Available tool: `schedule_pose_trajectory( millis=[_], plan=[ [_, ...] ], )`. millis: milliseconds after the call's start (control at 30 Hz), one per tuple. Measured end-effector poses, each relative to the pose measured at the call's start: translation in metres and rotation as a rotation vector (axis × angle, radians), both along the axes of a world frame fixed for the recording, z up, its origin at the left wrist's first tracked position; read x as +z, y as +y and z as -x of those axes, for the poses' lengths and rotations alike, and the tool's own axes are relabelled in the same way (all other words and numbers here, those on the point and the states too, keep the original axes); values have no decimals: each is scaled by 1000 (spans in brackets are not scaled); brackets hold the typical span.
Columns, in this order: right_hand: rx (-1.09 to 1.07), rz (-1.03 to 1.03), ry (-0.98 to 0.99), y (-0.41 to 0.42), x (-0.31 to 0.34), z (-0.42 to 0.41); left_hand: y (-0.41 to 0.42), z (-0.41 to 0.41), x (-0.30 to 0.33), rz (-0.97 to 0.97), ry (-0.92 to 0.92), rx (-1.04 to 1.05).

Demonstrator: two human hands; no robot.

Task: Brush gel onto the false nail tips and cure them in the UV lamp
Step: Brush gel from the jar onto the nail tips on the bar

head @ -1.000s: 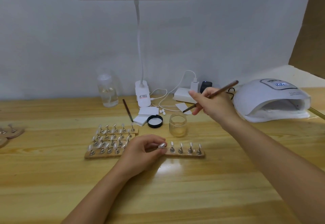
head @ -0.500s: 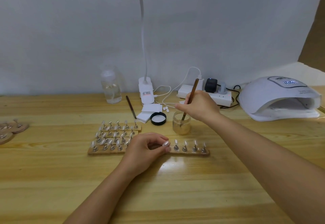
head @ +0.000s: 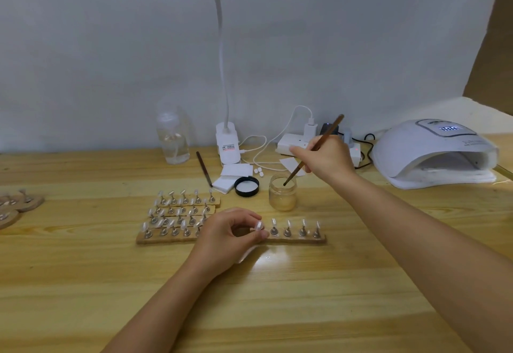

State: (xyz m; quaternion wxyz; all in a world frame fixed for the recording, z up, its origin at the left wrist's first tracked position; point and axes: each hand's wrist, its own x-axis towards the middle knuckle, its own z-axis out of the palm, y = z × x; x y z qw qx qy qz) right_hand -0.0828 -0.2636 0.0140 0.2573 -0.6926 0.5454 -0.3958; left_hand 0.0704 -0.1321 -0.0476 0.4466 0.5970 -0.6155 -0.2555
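The white dome-shaped UV lamp (head: 433,153) has a small lit screen on top with light digits, too blurry to read. The white clip base of the desk lamp (head: 228,144) has a small label with red and dark print, too small to read.

The right hand (head: 327,158) pinches a thin brown wooden brush (head: 313,150) between thumb and fingers. The brush leans, and its dark tip dips into the mouth of a small clear glass jar of yellowish gel (head: 282,196), just below those fingers. The jar's round black lid (head: 246,186) lies upside down just to the left of the jar.

The left hand (head: 227,236) has its fingers curled, and the thumb and first finger pinch one small pale false nail tip on its stand (head: 258,226). Just right of those fingertips, four more shiny clear nail tips stand up on little silver pegs on a long flat wooden strip (head: 297,239). Left of the hand, more wooden strips with pale nail tips (head: 177,214) lie in rows, touching each other.

Behind them are white square pads (head: 230,176), a second dark brush (head: 204,168) lying flat, and a clear plastic bottle (head: 172,136). All sit on a yellow wooden table (head: 277,297).
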Motion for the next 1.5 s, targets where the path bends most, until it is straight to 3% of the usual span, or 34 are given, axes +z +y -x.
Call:
schedule_pose_trajectory(
  millis=[167,500,700,867,1133,1200,1333,1500],
  plan=[
    [-48,-66,-140,-1,-3,11,1,1,1,-7,-29,-9],
    [-67,-45,-145,-4,-1,24,0,-1,1,-25,-66,0],
    [-31,-9,-344,12,1,33,0,1,0,-31,-66,15],
    [115,58,-490,52,-9,34,0,1,-1,2,-76,5],
    [367,0,-418,99,-39,27,6,6,-7,251,-309,-45],
    [342,68,-430,108,-44,27,7,7,-7,291,-307,-37],
    [277,395,-358,117,-44,29,13,4,-2,332,-307,-41],
    [365,386,-463,125,-56,25,22,7,-2,302,-184,-80]
  ],
)
